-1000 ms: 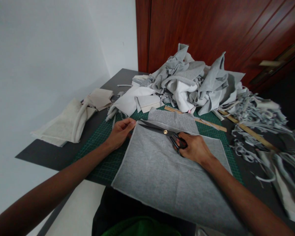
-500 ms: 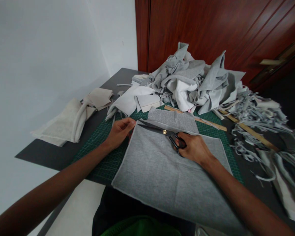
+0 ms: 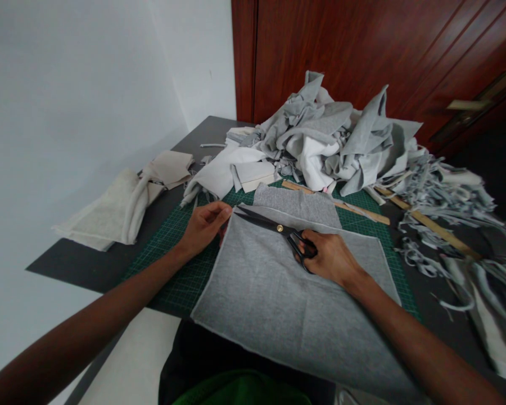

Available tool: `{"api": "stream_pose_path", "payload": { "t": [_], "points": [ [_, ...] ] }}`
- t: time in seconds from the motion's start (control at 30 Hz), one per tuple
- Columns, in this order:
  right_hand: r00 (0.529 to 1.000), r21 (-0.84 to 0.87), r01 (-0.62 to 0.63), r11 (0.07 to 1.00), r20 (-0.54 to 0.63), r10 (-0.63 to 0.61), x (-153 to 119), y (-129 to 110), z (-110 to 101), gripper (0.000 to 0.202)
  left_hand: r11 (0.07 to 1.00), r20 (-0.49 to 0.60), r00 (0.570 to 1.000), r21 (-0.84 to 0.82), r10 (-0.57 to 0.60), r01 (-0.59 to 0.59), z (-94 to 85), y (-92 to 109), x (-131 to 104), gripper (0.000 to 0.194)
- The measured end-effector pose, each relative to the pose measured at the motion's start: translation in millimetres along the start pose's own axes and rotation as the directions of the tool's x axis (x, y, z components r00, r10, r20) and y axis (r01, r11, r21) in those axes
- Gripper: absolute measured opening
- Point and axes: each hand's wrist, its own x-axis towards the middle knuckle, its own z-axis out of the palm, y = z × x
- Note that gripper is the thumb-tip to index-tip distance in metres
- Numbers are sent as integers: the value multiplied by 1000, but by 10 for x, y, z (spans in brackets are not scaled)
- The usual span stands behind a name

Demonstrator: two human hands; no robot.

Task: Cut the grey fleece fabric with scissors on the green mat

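A large grey cloth (image 3: 295,292) lies over the green cutting mat (image 3: 168,247) and hangs past the table's front edge. My left hand (image 3: 204,225) pinches the cloth's far left corner between thumb and fingers. Black scissors (image 3: 280,228) with a brass pivot are held in my right hand (image 3: 331,256), fingers through the handles. The blades point left along the cloth's far edge, their tips close to my left fingertips. A smaller grey piece (image 3: 297,203) lies flat just beyond that edge.
Behind the mat rises a heap of grey and white cloth (image 3: 346,135). Wooden rulers (image 3: 362,212) lie at its foot. Cut strips (image 3: 451,191) pile up at the right. Folded cream cloths (image 3: 118,208) rest at the left, near the white wall.
My right hand and the scissors have shifted slightly left, and the scissor handles have tilted a little lower. My left hand is nearly where it was, still at the corner.
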Motion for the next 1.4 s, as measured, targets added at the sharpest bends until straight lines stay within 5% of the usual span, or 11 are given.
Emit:
{"api": "stream_pose_path", "payload": {
  "t": [1.4],
  "points": [
    [995, 46, -96, 994, 13, 96, -85, -283, 102, 3, 993, -156, 986, 112, 53, -35, 88, 24, -37, 26]
  ]
}}
